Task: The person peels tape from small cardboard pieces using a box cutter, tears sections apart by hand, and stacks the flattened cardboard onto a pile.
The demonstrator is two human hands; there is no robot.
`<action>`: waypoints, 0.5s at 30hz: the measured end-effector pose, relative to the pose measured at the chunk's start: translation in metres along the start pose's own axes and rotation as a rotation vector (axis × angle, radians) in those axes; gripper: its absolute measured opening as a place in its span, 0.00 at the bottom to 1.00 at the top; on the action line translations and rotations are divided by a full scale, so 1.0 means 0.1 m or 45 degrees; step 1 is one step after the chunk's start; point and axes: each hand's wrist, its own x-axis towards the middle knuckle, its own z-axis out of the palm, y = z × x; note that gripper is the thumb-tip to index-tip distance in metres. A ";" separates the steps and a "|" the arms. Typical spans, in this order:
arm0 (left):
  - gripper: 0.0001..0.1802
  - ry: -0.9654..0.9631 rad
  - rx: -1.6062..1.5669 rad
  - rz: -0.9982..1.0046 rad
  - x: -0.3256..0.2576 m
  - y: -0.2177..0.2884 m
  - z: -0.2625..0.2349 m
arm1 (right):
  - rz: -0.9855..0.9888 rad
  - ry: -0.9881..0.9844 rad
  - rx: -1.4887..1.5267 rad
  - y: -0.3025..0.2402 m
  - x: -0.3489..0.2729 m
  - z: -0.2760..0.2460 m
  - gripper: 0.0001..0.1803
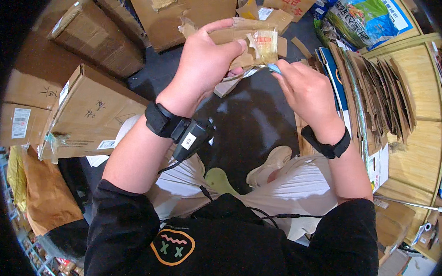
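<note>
My left hand (205, 59) is closed around a small, torn brown cardboard box (261, 26), thumb on its face and fingers behind. Clear tape with red print (264, 43) covers the right part of the box. At the lower right corner of the box is my right hand (306, 85), its fingers closed. A small light-blue object (273, 68) pokes out between thumb and forefinger; most of it is hidden in the fist, so its kind is unclear. Both wrists wear black straps, and a small black device (193, 139) hangs by the left one.
Large cardboard boxes (95, 114) stand on the left and a tall one (180, 16) ahead. Flattened cardboard sheets (378, 91) lean against a wooden panel on the right. A colourful plastic sack (364, 20) lies at the far right. Below the hands is dark floor (232, 118).
</note>
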 end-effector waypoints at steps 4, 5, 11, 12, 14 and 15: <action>0.28 0.060 -0.065 0.071 0.12 0.10 -0.21 | 0.117 -0.128 -0.254 0.47 -0.19 0.07 0.05; 0.30 0.041 -0.040 0.116 0.14 0.15 -0.26 | 0.247 -0.216 -0.261 0.59 -0.25 0.03 0.06; 0.30 0.052 -0.081 0.066 0.15 0.02 -0.15 | 0.556 0.128 0.206 0.26 -0.07 0.00 0.09; 0.29 0.081 -0.069 0.078 0.14 0.01 -0.14 | 0.605 0.135 0.353 0.18 -0.03 0.01 0.11; 0.28 0.098 -0.067 0.089 0.13 0.01 -0.06 | 0.783 0.109 0.612 -0.03 0.07 -0.05 0.13; 0.27 0.085 0.055 0.057 0.11 0.03 -0.03 | 0.831 0.104 0.624 -0.10 0.10 -0.04 0.19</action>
